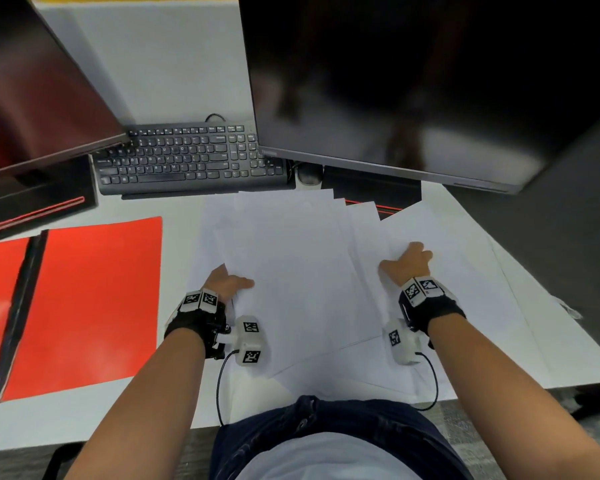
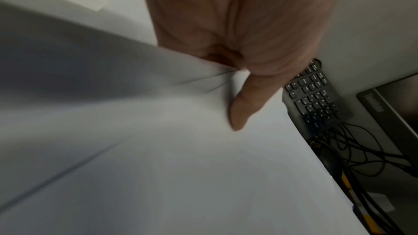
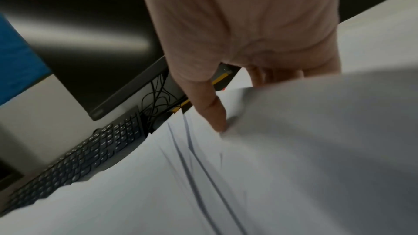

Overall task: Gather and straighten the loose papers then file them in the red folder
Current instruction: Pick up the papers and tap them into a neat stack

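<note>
Several white papers (image 1: 302, 271) lie fanned and overlapping in the middle of the white desk (image 1: 174, 64). My left hand (image 1: 231, 282) pinches their left edge, the thumb (image 2: 244, 106) on top of the papers (image 2: 158, 167) and the fingers hidden underneath. My right hand (image 1: 407, 261) grips the right side of the fan; its thumb (image 3: 214, 113) presses on the papers (image 3: 248, 185) and a raised sheet hides the fingers. The red folder (image 1: 84, 299) lies open and flat on the left, with a black strip (image 1: 18, 313) across it, apart from both hands.
A black keyboard (image 1: 187, 161) and a mouse (image 1: 309, 173) sit just beyond the papers. Two dark monitors (image 1: 413, 81) (image 1: 32, 98) overhang the back of the desk, the left one's base (image 1: 39, 202) beside the folder. Cables (image 2: 361, 149) trail behind the keyboard.
</note>
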A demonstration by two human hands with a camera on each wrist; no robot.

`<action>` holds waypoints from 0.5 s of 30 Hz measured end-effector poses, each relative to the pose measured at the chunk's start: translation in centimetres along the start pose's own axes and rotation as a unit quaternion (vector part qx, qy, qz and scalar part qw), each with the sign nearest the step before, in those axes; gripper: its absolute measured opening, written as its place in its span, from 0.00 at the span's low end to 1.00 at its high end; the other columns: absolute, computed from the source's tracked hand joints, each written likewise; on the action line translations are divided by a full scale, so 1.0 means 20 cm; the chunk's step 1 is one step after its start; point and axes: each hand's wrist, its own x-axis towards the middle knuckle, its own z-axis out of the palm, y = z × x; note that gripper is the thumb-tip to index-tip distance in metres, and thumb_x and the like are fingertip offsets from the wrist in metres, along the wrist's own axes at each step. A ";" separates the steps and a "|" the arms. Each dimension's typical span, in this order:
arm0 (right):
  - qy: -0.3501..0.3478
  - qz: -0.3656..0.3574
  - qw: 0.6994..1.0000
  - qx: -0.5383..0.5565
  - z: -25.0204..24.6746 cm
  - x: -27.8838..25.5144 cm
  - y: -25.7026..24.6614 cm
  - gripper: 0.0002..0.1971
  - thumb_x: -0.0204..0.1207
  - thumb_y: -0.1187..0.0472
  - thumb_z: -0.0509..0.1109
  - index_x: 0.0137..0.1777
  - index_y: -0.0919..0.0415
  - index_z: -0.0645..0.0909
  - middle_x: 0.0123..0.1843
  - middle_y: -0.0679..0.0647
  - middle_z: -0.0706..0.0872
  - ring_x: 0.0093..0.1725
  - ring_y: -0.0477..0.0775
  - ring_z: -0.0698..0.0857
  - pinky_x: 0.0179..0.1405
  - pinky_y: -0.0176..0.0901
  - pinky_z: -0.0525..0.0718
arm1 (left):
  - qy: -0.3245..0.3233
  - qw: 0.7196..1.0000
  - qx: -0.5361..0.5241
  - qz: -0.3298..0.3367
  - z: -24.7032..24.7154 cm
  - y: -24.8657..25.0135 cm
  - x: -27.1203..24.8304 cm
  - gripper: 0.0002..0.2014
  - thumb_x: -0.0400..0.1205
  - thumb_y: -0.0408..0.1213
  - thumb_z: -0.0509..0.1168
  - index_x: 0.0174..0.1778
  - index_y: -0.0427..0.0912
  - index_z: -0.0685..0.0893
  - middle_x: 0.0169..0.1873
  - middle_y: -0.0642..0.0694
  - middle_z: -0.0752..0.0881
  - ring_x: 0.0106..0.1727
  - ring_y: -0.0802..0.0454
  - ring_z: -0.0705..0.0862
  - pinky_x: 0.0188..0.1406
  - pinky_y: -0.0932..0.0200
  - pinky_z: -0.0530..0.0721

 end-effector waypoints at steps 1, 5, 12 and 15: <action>-0.038 0.000 0.999 0.009 -0.01 0.00 -0.01 0.39 0.71 0.60 0.74 0.77 0.68 0.56 0.75 0.66 0.65 0.72 0.70 0.72 0.66 0.57 0.76 | 0.005 1.000 0.014 0.001 0.01 -0.01 0.01 0.21 0.70 0.26 0.74 0.59 0.31 0.81 0.59 0.31 0.86 0.62 0.34 0.84 0.68 0.37 0.78; -0.132 -0.021 0.991 -0.006 -0.01 0.01 -0.05 0.41 0.70 0.60 0.76 0.78 0.69 0.57 0.76 0.66 0.71 0.73 0.67 0.73 0.69 0.55 0.75 | 0.042 0.998 0.039 0.027 0.04 0.00 -0.02 0.24 0.74 0.22 0.70 0.67 0.33 0.76 0.63 0.32 0.83 0.66 0.35 0.80 0.70 0.40 0.76; -0.050 -0.050 0.995 -0.069 -0.13 0.08 -0.01 0.23 0.74 0.63 0.71 0.68 0.71 0.74 0.70 0.66 0.78 0.68 0.67 0.79 0.65 0.50 0.77 | 0.071 0.996 -0.016 0.046 -0.01 -0.02 0.00 0.29 0.75 0.17 0.66 0.73 0.34 0.72 0.68 0.35 0.80 0.70 0.37 0.77 0.65 0.52 0.73; 0.017 -0.017 0.993 -0.111 -0.29 0.16 0.10 0.19 0.75 0.64 0.67 0.65 0.71 0.77 0.66 0.68 0.81 0.65 0.70 0.80 0.65 0.56 0.79 | 0.098 0.994 0.016 0.049 -0.07 0.01 0.00 0.29 0.75 0.16 0.66 0.73 0.32 0.71 0.70 0.34 0.78 0.70 0.36 0.76 0.65 0.50 0.73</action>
